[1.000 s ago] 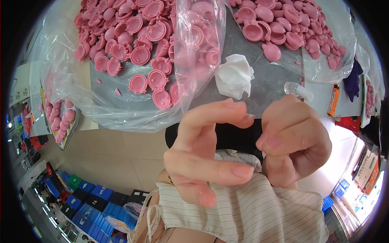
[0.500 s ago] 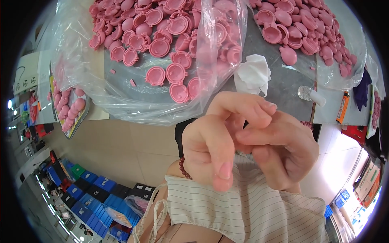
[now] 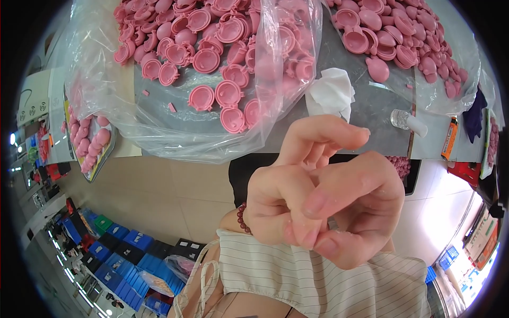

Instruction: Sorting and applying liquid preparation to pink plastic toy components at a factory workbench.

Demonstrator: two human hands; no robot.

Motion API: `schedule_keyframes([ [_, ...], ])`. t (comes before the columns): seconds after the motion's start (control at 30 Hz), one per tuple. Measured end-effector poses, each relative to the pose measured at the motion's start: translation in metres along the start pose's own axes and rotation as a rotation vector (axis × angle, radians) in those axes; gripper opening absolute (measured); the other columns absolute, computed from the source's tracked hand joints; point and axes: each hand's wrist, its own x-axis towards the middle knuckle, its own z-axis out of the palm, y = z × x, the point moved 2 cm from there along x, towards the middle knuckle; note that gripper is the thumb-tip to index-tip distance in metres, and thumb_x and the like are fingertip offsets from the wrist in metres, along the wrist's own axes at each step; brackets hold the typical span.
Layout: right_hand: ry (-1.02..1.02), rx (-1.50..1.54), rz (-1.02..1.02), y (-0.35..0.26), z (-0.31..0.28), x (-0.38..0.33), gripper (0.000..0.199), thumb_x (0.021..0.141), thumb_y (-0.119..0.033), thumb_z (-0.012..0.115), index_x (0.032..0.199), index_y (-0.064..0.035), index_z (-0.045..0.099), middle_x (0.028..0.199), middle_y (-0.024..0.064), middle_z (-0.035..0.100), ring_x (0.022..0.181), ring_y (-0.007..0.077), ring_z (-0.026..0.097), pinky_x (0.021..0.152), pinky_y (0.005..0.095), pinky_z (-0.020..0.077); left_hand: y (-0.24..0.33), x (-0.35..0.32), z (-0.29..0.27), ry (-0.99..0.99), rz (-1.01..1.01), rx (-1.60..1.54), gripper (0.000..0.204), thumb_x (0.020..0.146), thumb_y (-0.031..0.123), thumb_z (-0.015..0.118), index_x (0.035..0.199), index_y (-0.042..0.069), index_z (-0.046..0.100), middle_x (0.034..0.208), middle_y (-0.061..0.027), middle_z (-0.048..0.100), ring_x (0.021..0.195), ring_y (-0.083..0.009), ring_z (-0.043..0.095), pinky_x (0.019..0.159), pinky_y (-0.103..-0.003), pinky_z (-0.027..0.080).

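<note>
My left hand (image 3: 289, 188), with a dark red bead bracelet (image 3: 242, 218) at the wrist, is raised in front of my striped top. Its index finger stretches to the right, apart from the thumb, and I see nothing held in it. My right hand (image 3: 371, 206) is bent round from the right. Its finger and thumb close about the tip of my left thumb. Beyond my hands, pink round plastic shells (image 3: 228, 93), some hollow and hinged-looking, lie on a clear plastic bag (image 3: 175, 143). A crumpled white tissue (image 3: 330, 95) is just past my left fingers.
Another heap of pink shells (image 3: 397, 37) lies at the far right on clear plastic. Near it are a small clear bottle (image 3: 407, 123), an orange tube-shaped thing (image 3: 449, 139) and dark cloth (image 3: 473, 114). Blue crates (image 3: 119, 270) stand on the floor at left.
My right hand has moved left and down, its finger and thumb now meeting my left thumb. My left index finger has straightened to the right.
</note>
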Motion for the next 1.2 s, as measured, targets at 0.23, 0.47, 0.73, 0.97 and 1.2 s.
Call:
schedule_keyframes([
  [0.23, 0.076, 0.221, -0.008, 0.003, 0.01, 0.002, 0.025, 0.068, 0.008, 0.057, 0.091, 0.007, 0.049, 0.069, 0.0097, 0.059, 0.061, 0.0088, 0.055, 0.071, 0.016, 0.0373, 0.005, 0.003, 0.003, 0.014, -0.154, -0.024, 0.008, 0.083, 0.017, 0.057, 0.079, 0.01, 0.056, 0.125, -0.0318, 0.031, 0.124, -0.0328, 0.029, 0.099, -0.041, 0.021],
  [0.47, 0.125, 0.281, -0.011, 0.01, 0.012, -0.005, 0.025, 0.069, 0.007, 0.057, 0.092, 0.0095, 0.049, 0.067, 0.0099, 0.057, 0.059, 0.0095, 0.053, 0.065, 0.0159, 0.0378, 0.004, -0.001, 0.002, 0.069, -0.157, 0.105, 0.005, 0.079, 0.012, 0.06, 0.079, 0.012, 0.055, 0.119, -0.0286, 0.037, 0.118, -0.0325, 0.035, 0.096, -0.046, 0.031],
  [0.73, 0.122, 0.266, -0.045, 0.008, 0.01, -0.006, 0.023, 0.068, 0.007, 0.057, 0.09, 0.0115, 0.049, 0.066, 0.0103, 0.056, 0.059, 0.0096, 0.053, 0.066, 0.0155, 0.0372, 0.003, -0.002, 0.002, 0.071, -0.194, 0.157, 0.007, 0.078, 0.011, 0.062, 0.079, 0.012, 0.055, 0.119, -0.0296, 0.037, 0.117, -0.0323, 0.036, 0.096, -0.047, 0.032],
  [0.97, 0.125, 0.211, -0.084, 0.01, 0.012, -0.003, 0.022, 0.063, 0.009, 0.056, 0.083, 0.0162, 0.05, 0.062, 0.0114, 0.055, 0.052, 0.0084, 0.049, 0.065, 0.0132, 0.035, 0.0, -0.005, 0.006, 0.075, -0.167, 0.011, 0.008, 0.079, 0.014, 0.062, 0.08, 0.013, 0.054, 0.118, -0.0243, 0.038, 0.12, -0.0304, 0.032, 0.096, -0.046, 0.032],
  [1.2, 0.22, 0.332, -0.127, 0.012, 0.016, -0.004, 0.022, 0.061, 0.011, 0.055, 0.081, 0.018, 0.049, 0.059, 0.0114, 0.053, 0.049, 0.0083, 0.047, 0.061, 0.0118, 0.0341, 0.003, -0.004, 0.005, 0.064, -0.158, 0.162, 0.009, 0.079, 0.014, 0.062, 0.08, 0.012, 0.053, 0.118, -0.0255, 0.038, 0.118, -0.0317, 0.035, 0.093, -0.047, 0.036],
])
